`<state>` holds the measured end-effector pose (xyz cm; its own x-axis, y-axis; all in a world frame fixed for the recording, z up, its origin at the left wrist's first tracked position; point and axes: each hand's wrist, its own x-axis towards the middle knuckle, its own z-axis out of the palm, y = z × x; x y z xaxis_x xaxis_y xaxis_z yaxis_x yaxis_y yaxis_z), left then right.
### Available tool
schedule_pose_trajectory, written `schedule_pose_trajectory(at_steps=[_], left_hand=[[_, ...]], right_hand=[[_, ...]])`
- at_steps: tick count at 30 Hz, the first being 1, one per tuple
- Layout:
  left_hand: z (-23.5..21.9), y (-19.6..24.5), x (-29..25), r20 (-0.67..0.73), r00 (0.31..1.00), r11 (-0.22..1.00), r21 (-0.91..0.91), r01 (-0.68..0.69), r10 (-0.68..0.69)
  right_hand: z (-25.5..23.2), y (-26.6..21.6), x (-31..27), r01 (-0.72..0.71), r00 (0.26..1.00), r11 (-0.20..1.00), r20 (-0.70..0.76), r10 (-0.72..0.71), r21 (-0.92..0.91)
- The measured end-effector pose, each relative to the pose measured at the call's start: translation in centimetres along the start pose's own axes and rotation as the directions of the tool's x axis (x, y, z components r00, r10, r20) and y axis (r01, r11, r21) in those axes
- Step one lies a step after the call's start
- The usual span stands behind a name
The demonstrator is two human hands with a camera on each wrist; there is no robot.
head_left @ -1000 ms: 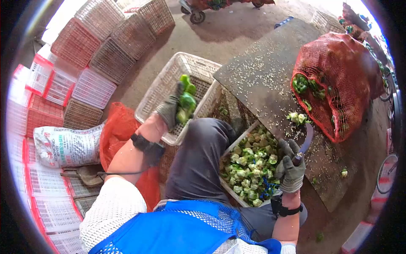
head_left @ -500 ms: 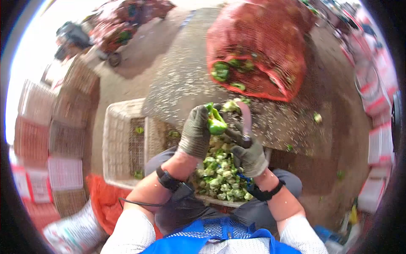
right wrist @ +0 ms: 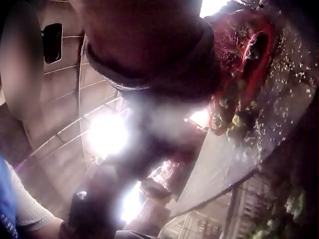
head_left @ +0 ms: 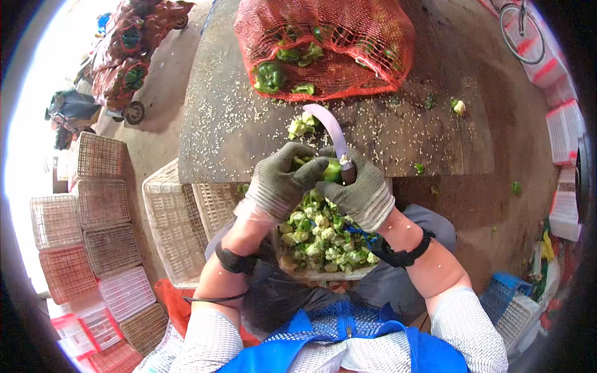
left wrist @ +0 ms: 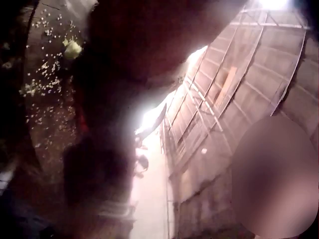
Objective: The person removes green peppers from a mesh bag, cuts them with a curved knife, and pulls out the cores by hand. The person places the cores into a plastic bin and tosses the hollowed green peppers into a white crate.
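Both gloved hands meet over the crate in the head view. My left hand (head_left: 280,180) grips a green bell pepper (head_left: 332,170), partly hidden by the fingers. My right hand (head_left: 365,191) holds the dark handle of a curved knife (head_left: 330,126) against the pepper's right side, its blade rising toward the board. Below the hands, a crate (head_left: 339,275) between the knees is full of cut pepper cores (head_left: 320,239). Just beyond the blade, a pale core (head_left: 301,126) lies on the board. Both wrist views are dark, with the hands mostly in shadow.
A seed-strewn board (head_left: 214,140) spans the front, bearing a red mesh bag (head_left: 385,40) with green peppers showing at its mouth. At the left stand a pale crate (head_left: 163,224) and stacked crates (head_left: 102,202). A loaded cart (head_left: 118,68) is farther back.
The head view has swung right. My left hand has come from the left crate with the pepper to the middle, and my right hand has brought the knife against it.
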<state>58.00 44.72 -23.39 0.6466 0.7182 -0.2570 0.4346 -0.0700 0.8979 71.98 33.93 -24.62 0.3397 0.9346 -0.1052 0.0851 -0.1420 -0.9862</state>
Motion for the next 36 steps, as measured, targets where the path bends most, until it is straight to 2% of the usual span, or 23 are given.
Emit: schedule_pose_trajectory(at_steps=[1, 3, 4, 6, 7, 8, 9, 11, 13, 15, 18, 21, 22, 23, 25, 26, 27, 28, 29, 30, 33, 35, 36], left_hand=[[0.4, 0.6, -0.3, -0.024, 0.999, 0.998, 0.039, -0.047, 0.048], [2.5, -1.3, -0.6, -0.255, 0.927, 0.950, 0.221, -0.222, 0.276], [2.8, -1.1, -0.6, -0.263, 0.932, 0.968, 0.093, -0.232, 0.248], [2.4, -0.2, -0.7, -0.229, 0.972, 0.985, -0.144, -0.092, 0.058], [2.4, 0.1, -0.7, -0.142, 0.969, 0.892, -0.434, 0.123, -0.203], [2.5, -0.4, -0.4, -0.142, 0.956, 0.843, -0.518, 0.148, -0.255], [2.4, -3.3, 0.6, -0.194, 0.968, 0.890, -0.452, 0.057, -0.160], [2.0, -2.8, 0.3, 0.039, 0.955, 0.602, -0.768, 0.218, -0.295], [0.6, -3.5, 0.1, 0.280, 0.924, 0.470, -0.799, 0.375, -0.261], [-0.9, -4.3, 0.2, 0.538, 0.835, 0.339, -0.770, 0.541, -0.112], [-1.0, -6.3, 1.1, 0.516, 0.853, 0.327, -0.796, 0.510, -0.074], [-2.3, -6.5, 0.8, 0.304, 0.950, 0.570, -0.795, 0.208, 0.078], [-3.2, -5.9, 0.3, 0.262, 0.964, 0.574, -0.797, 0.188, 0.047], [-4.1, -6.2, 0.2, 0.268, 0.962, 0.678, -0.717, 0.162, 0.053], [-3.0, -6.3, -0.5, 0.089, 0.994, 0.695, -0.719, 0.016, 0.069], [-2.9, -4.6, -1.1, 0.120, 0.993, 0.788, -0.613, 0.057, 0.021], [-1.9, -4.6, -1.3, 0.093, 0.988, 0.846, -0.530, -0.054, 0.122], [-0.6, -4.3, -1.4, 0.004, 0.934, 0.875, -0.350, -0.333, 0.357], [-0.7, -3.7, -1.7, 0.044, 0.866, 0.866, -0.073, -0.495, 0.499], [-0.7, -3.1, -1.9, 0.083, 0.774, 0.751, 0.196, -0.630, 0.628], [-1.7, -3.0, -2.9, -0.034, 0.794, 0.723, 0.437, -0.535, 0.607], [-2.9, -3.4, -4.3, -0.188, 0.708, 0.706, 0.426, -0.565, 0.680], [-3.5, -3.7, -5.6, -0.230, 0.738, 0.758, 0.372, -0.535, 0.634]], right_hand=[[-0.1, 0.3, 0.0, 0.011, 1.000, 0.996, -0.023, -0.010, 0.084], [-0.2, 1.1, 0.0, 0.043, 0.997, 0.968, -0.072, -0.026, 0.248], [-0.3, 1.0, 0.0, 0.033, 0.996, 0.981, -0.089, -0.016, 0.193], [-0.4, 0.3, 0.1, 0.007, 0.995, 0.997, -0.104, 0.000, 0.074], [-0.4, 0.1, 0.2, -0.005, 0.995, 1.000, -0.101, 0.006, 0.013], [-0.4, 0.4, 0.6, -0.012, 0.996, 0.991, -0.084, 0.024, 0.131], [-0.5, 0.3, 0.9, -0.011, 0.997, 0.990, -0.079, 0.022, 0.139], [-0.6, 0.1, 1.4, -0.047, 0.993, 0.999, -0.104, 0.048, 0.011], [-0.5, -0.8, 1.6, -0.168, 0.979, 0.985, -0.109, 0.171, 0.039], [-0.6, 0.6, 1.6, -0.122, 0.989, 0.971, -0.052, 0.135, 0.206], [-1.1, 1.1, 1.8, -0.241, 0.968, 0.894, 0.036, 0.246, 0.378], [-1.2, 0.7, 2.1, -0.199, 0.962, 0.673, 0.010, 0.274, 0.712], [-3.1, 2.4, 2.2, -0.180, 0.954, 0.721, -0.061, 0.294, 0.669], [-4.2, 2.0, 2.0, -0.195, 0.948, 0.706, -0.053, 0.312, 0.680], [-3.7, 1.2, 2.1, -0.131, 0.950, 0.677, -0.105, 0.295, 0.724], [-3.1, 1.5, 2.1, -0.151, 0.951, 0.682, -0.082, 0.297, 0.715], [-2.4, 2.0, 2.2, -0.177, 0.952, 0.684, -0.054, 0.302, 0.708], [-1.5, 2.4, 2.2, -0.235, 0.952, 0.653, 0.035, 0.304, 0.720], [-0.6, 2.7, 1.8, -0.275, 0.948, 0.674, 0.077, 0.309, 0.685], [0.6, 3.0, 1.7, -0.277, 0.942, 0.636, 0.073, 0.327, 0.720], [2.2, 2.5, 1.5, -0.301, 0.948, 0.638, 0.148, 0.283, 0.708], [3.2, 2.2, 0.8, -0.303, 0.952, 0.617, 0.251, 0.173, 0.726], [3.5, 1.7, 0.5, -0.298, 0.949, 0.665, 0.288, 0.127, 0.685]])
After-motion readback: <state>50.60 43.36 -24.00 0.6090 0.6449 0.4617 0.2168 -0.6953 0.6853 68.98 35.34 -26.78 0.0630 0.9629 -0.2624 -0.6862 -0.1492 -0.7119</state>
